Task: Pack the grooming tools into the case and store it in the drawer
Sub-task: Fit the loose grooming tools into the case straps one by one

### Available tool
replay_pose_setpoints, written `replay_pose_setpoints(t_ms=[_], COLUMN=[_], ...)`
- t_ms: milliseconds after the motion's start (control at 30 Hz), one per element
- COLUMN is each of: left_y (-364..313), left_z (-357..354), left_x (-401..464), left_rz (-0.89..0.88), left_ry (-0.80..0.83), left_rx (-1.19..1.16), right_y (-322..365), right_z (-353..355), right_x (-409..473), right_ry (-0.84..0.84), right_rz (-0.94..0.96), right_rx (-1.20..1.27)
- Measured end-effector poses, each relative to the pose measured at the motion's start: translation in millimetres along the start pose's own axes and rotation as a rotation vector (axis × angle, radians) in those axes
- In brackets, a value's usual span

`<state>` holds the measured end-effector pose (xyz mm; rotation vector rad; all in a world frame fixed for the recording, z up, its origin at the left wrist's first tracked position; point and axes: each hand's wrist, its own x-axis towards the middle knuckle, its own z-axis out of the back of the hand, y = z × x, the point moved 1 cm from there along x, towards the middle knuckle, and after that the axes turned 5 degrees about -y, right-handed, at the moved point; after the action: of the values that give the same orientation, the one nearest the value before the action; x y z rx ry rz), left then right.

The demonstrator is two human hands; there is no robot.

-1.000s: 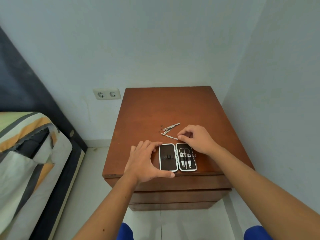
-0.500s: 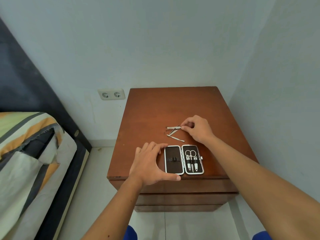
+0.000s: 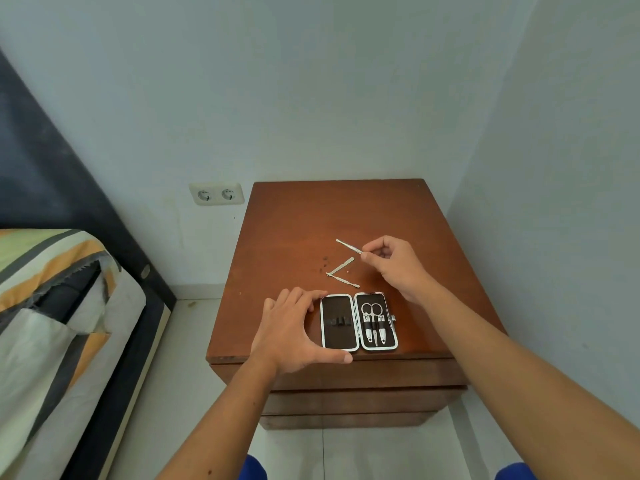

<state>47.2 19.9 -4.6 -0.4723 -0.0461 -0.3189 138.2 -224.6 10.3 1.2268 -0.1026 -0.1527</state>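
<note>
An open black grooming case (image 3: pixel 339 322) with a white rim lies flat near the front edge of the brown nightstand (image 3: pixel 294 223). Its right half holds small scissors (image 3: pixel 371 310) and two other tools; its left half shows only empty loops. My left hand (image 3: pixel 294 330) grips the case's left edge between thumb and fingers. My right hand (image 3: pixel 394 263) pinches a thin metal tool (image 3: pixel 348 245) lifted above the top. Two more slim metal tools (image 3: pixel 341 273) lie in a V behind the case.
The nightstand stands in a corner, with a wall close on its right and drawer fronts (image 3: pixel 346 400) shut below the top. A double wall socket (image 3: pixel 216 194) is to its left. A bed with striped bedding (image 3: pixel 52 306) fills the left side.
My right hand has picked one thin metal tool off the nightstand and raised it. My left hand stays on the case's left edge. The camera view shifted slightly.
</note>
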Motion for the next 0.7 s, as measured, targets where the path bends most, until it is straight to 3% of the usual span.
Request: replay_pose_setpoints(t_ms=[133, 700], left_y=[0, -1], left_z=[0, 1], left_x=[0, 0], left_rz=[-0.003, -0.002], left_ry=[0.0, 0.002], left_rx=[-0.002, 0.002], right_y=[-1, 20], right_z=[2, 1], right_x=[-6, -15], right_ry=[0.084, 0.048], right_rz=[0.004, 0.014], right_rx=[-0.021, 0.047])
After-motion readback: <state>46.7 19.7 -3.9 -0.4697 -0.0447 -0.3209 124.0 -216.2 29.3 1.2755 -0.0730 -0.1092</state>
